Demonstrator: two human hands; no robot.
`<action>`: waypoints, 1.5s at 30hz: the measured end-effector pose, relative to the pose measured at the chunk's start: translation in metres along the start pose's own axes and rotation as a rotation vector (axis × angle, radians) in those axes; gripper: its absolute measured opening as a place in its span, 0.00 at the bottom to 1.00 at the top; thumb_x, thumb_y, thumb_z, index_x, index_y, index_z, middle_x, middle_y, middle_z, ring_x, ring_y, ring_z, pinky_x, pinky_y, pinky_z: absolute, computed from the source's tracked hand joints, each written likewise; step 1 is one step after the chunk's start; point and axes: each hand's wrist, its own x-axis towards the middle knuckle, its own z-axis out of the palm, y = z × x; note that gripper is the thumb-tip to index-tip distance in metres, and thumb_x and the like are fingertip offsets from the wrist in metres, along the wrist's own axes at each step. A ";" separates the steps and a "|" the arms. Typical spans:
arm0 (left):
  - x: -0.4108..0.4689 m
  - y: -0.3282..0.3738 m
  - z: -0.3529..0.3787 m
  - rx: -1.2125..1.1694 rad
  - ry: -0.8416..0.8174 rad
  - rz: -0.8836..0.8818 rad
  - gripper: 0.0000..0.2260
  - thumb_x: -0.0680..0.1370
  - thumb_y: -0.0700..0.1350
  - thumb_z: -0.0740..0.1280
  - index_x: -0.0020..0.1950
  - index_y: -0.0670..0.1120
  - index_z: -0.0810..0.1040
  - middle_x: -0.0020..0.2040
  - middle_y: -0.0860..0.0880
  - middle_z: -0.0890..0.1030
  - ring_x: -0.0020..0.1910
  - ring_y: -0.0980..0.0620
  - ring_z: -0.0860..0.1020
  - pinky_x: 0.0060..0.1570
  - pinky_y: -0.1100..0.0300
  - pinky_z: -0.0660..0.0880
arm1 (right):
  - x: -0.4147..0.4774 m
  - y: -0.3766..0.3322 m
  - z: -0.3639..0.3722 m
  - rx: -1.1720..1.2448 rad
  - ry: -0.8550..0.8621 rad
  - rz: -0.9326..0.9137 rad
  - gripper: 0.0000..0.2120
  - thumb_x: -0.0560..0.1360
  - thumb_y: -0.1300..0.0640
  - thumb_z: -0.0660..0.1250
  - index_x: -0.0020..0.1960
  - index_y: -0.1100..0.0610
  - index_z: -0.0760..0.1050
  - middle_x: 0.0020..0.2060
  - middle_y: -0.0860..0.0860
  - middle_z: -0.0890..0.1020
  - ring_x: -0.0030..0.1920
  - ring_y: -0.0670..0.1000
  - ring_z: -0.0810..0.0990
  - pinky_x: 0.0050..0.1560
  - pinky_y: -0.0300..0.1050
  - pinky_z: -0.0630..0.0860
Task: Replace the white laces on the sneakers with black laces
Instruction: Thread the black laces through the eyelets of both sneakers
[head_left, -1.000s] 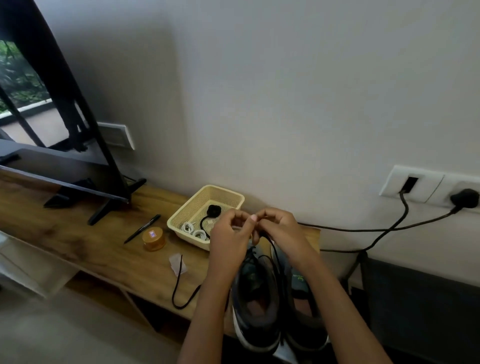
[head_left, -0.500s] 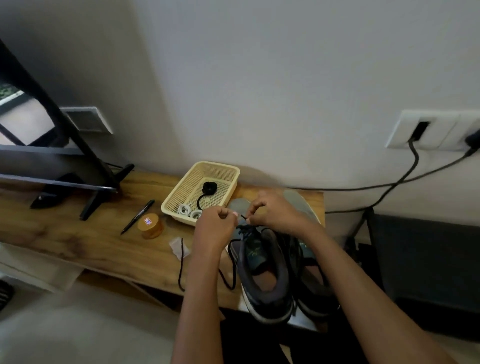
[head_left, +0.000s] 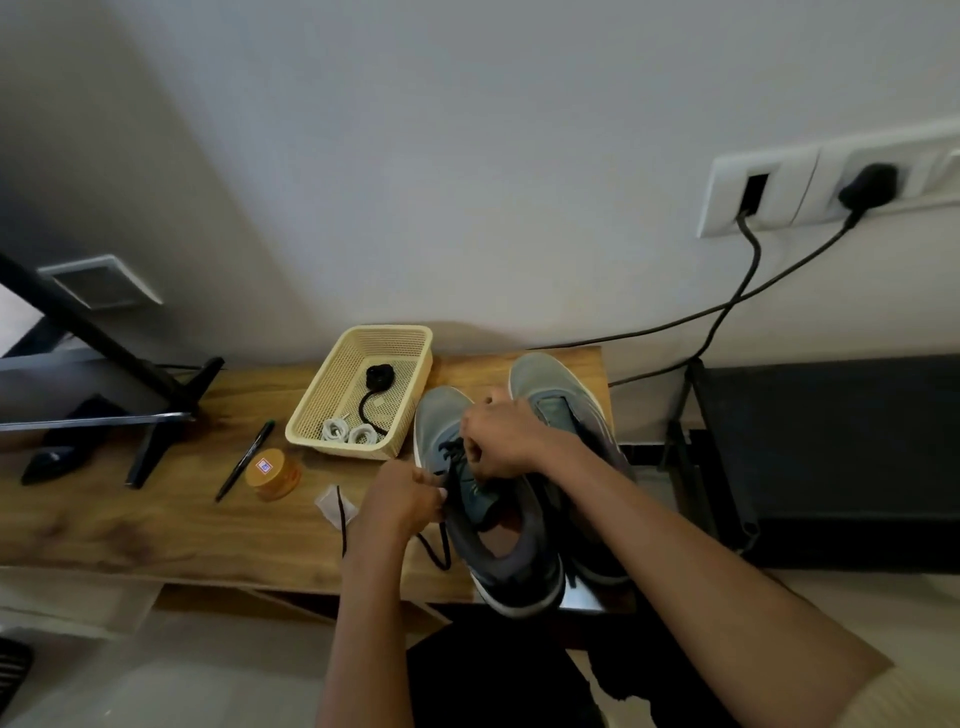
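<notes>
Both hands had lowered and parted since a second before. The left hand (head_left: 402, 499) pinched the black lace (head_left: 442, 545) beside the left sneaker (head_left: 519, 561) on the bench (head_left: 156, 530). The right hand (head_left: 501, 439) pinched it over the eyelets, so lacing seemed partly done. The right sneaker's (head_left: 540, 374) lacing was hidden. Beyond, the basket (head_left: 387, 328) held the coiled white laces (head_left: 347, 432) and a spare black lace (head_left: 379, 375).

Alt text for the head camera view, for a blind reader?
The left hand and right hand pinch a black lace on a grey sneaker on a wooden table; a cream basket beside it holds rolled white laces.
</notes>
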 end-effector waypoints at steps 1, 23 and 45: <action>0.003 -0.001 0.001 0.015 -0.006 -0.014 0.06 0.77 0.32 0.64 0.49 0.33 0.80 0.35 0.45 0.77 0.36 0.51 0.79 0.27 0.66 0.70 | 0.000 0.002 0.000 0.007 0.004 -0.002 0.06 0.74 0.59 0.64 0.48 0.60 0.78 0.58 0.54 0.75 0.67 0.59 0.61 0.62 0.59 0.64; 0.001 -0.001 0.003 0.043 -0.071 0.056 0.12 0.80 0.35 0.60 0.61 0.38 0.76 0.44 0.42 0.78 0.35 0.54 0.74 0.31 0.64 0.67 | 0.007 -0.009 0.005 -0.091 0.090 -0.053 0.06 0.74 0.57 0.63 0.48 0.57 0.78 0.58 0.51 0.74 0.68 0.58 0.60 0.70 0.63 0.51; 0.024 -0.017 0.004 0.201 0.175 0.109 0.08 0.75 0.48 0.70 0.37 0.58 0.77 0.53 0.49 0.81 0.56 0.47 0.76 0.58 0.48 0.73 | 0.009 -0.003 0.003 0.049 0.078 -0.006 0.08 0.73 0.54 0.68 0.48 0.57 0.82 0.58 0.49 0.75 0.67 0.55 0.60 0.68 0.59 0.49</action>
